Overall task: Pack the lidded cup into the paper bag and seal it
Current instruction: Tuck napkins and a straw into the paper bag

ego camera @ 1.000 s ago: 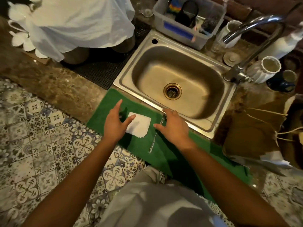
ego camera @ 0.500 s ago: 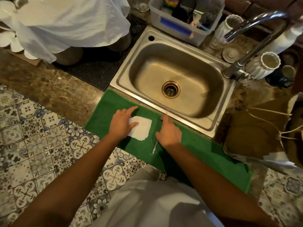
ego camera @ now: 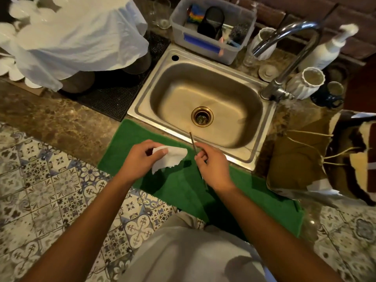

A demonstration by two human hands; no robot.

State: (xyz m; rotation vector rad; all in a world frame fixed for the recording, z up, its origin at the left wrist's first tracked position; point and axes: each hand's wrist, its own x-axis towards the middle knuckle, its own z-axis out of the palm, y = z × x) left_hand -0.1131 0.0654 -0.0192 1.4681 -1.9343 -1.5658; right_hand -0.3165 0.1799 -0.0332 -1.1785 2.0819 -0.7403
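My left hand [ego camera: 140, 159] pinches a white paper napkin [ego camera: 173, 157] and holds it lifted above the green mat [ego camera: 179, 188]. My right hand [ego camera: 213, 167] grips a thin straw-like stick [ego camera: 192, 143] whose far end points toward the sink. Brown paper bags [ego camera: 299, 157] with string handles lie flat on the counter at the right, apart from both hands. No lidded cup is in view.
A steel sink [ego camera: 142, 102] with a curved tap [ego camera: 284, 58] lies just beyond the mat. A plastic tub [ego camera: 205, 45] of utensils, white ribbed cups [ego camera: 305, 82], a pump bottle [ego camera: 329, 49] and a cloth-covered stack [ego camera: 77, 37] line the back.
Both hands came down onto the mat, then rose again. The left hand picked up the napkin and the right hand picked up the thin stick; both were lying on the mat before.
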